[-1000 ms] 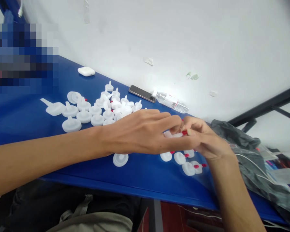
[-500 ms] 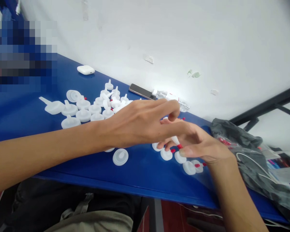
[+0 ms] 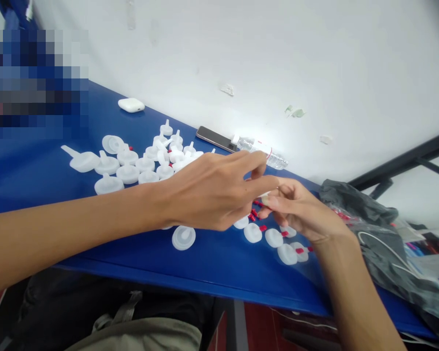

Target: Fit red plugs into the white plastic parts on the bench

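Note:
My left hand (image 3: pixel 219 190) is curled, its back to me, and meets my right hand over the blue table (image 3: pixel 219 263). Below its index finger shows a sliver of a white spouted cap (image 3: pixel 264 194), mostly hidden by the fingers. My right hand (image 3: pixel 300 207) has thumb and forefinger pinched together against that spot; anything else in the pinch is hidden. Beneath the hands lie several small red tips (image 3: pixel 254 213). White caps with red tips on their spouts (image 3: pixel 274 238) lie close to my right hand. A pile of white spouted caps (image 3: pixel 128 173) sits beyond my left forearm.
One white cap (image 3: pixel 183 238) lies apart near the table's front. Along the wall are a white earphone case (image 3: pixel 131 105), a phone (image 3: pixel 215 139) and a clear bottle (image 3: pixel 261 150). A dark plastic bag (image 3: pixel 380 248) and a black metal bar (image 3: pixel 398 158) stand at the right.
My right fingers have closed into a pinch and met my left fingertips. The red-tipped cap that was by my right fingers has left them, and another cap shows below that hand.

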A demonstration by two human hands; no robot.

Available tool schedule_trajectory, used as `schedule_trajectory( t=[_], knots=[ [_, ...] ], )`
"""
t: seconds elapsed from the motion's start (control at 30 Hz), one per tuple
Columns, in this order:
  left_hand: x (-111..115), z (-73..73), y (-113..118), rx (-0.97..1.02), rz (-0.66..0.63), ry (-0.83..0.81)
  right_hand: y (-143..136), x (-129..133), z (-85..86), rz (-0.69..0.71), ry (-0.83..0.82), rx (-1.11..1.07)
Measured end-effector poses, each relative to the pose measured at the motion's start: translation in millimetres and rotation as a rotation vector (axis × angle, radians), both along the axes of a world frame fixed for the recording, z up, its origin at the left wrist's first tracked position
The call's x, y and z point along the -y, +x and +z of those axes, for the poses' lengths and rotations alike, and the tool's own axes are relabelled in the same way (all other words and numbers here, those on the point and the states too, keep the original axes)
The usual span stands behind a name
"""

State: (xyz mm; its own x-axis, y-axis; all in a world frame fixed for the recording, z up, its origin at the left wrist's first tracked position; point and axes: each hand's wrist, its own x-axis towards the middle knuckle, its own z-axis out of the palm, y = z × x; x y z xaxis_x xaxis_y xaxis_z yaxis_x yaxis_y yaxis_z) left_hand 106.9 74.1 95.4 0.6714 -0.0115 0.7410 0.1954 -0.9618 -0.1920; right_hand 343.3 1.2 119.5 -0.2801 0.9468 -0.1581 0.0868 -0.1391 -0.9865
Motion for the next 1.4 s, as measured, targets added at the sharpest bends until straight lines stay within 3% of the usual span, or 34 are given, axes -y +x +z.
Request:
schedule_trajectory(
  t=[0.3,0.6,0.73,1.2,1.4],
  knots=[
    [5.0,-2.2,5.9,-0.044,0.057,-0.277,-12.1,-4.1,-11.0,-0.087,0.048,-0.035],
    [1.6,-10.7,7.9,0.002,-0.017,-0.383,-21.4,-0.2,-12.1,-0.046,0.141,0.024],
    [-0.7,-12.9,8.4,0.076,-0.074,-0.34,-20.5,-0.2,-11.8,-0.04,0.151,0.04],
    [-0.4,-2.4,7.0,0.205,-0.221,-0.597,-19.6,-0.6,-11.3,-0.097,0.165,0.085],
    [-2.8,5.0,4.7,0.089,-0.194,-0.635,-21.3,2.2,-5.9,-0.107,0.183,0.121]
  ],
)
